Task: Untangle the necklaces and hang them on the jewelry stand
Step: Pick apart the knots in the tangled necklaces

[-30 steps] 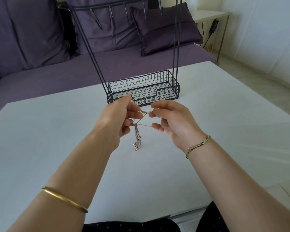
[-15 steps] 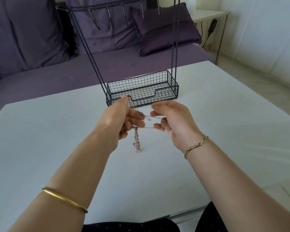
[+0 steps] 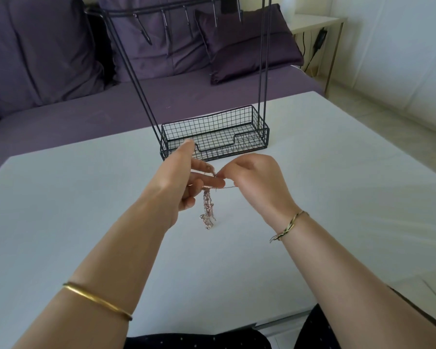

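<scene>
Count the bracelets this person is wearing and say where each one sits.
2. A gold bangle sits on the left forearm, and a braided bracelet sits on the right wrist. Both forearms are in full view, so none seems hidden.

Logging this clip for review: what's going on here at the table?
A person seated at a white table is working on a tangled bunch of necklaces. The left hand holds the top of the tangle, and the right hand pinches a strand at the knot. The rest of the bunch hangs down toward the tabletop. On the black wire jewelry stand behind, the hooks in view are bare.
</scene>
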A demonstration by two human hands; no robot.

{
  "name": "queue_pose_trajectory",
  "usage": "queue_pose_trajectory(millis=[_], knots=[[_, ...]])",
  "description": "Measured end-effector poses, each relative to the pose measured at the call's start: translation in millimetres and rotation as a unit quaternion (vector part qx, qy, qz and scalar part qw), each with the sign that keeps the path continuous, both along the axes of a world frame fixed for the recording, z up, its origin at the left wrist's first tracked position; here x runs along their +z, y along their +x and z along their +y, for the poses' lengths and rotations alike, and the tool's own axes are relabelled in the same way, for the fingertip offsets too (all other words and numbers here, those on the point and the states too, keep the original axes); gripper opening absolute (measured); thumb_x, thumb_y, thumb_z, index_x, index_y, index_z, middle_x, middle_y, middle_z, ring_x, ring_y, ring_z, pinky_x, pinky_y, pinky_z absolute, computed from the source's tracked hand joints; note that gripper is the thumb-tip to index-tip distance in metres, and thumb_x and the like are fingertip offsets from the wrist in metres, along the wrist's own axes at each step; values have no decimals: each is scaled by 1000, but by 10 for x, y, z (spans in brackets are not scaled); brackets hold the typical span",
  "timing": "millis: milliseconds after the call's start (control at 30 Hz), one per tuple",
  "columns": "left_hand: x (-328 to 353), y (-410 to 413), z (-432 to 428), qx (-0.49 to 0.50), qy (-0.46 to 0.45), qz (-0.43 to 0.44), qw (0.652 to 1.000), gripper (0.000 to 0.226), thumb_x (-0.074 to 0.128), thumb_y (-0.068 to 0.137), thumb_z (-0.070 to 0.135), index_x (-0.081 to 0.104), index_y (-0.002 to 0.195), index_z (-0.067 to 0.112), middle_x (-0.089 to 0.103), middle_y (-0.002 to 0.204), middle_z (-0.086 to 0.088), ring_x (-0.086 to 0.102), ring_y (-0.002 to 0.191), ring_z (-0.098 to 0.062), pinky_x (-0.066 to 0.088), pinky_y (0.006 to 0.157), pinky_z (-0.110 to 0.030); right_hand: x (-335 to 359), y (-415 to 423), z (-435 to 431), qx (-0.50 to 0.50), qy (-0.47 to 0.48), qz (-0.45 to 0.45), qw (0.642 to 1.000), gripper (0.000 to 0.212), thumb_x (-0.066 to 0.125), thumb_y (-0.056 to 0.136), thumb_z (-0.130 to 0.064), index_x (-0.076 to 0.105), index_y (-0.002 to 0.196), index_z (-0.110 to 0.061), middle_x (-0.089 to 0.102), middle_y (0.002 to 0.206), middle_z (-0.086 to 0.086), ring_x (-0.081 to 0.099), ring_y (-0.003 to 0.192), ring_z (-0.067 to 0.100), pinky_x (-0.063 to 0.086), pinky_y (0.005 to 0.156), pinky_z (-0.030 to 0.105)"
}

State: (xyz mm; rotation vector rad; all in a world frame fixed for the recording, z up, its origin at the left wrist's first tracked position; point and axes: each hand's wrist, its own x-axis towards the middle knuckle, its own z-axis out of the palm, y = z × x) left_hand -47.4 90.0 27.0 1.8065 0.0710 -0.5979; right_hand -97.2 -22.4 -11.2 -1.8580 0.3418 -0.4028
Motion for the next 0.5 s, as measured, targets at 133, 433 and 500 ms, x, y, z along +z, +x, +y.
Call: queue_pose_trajectory(millis=[133, 433, 500], knots=[[-14, 8, 3, 10, -6, -7, 1000, 46, 33, 96, 52, 57, 91, 14, 72, 76, -7, 41, 44, -8, 33, 49, -22, -44, 18, 9, 33, -26, 14, 999, 32, 62, 79, -19, 63, 86, 13, 53, 70, 20, 41, 62, 28, 27, 52, 28], [-9, -15, 7, 10, 21, -50, 998, 46, 28, 99, 47, 57, 88, 13, 74, 72, -9, 38, 45, -9, 33, 51, -24, -25, 18, -49, 53, 126, 40, 990, 7, 68, 79, -8, 69, 75, -13, 62, 68, -8, 52, 53, -5, 41, 59, 11], [-14, -3, 19, 26, 27, -69, 997, 44, 29, 100, 40, 60, 85, 12, 71, 62, -5, 38, 48, -11, 33, 52, -25, -24, 28, -54, 45, 147, 49, 987, 13, 67, 82, -11, 66, 71, -17, 56, 58, -10, 47, 51, 1, 41, 65, 21]])
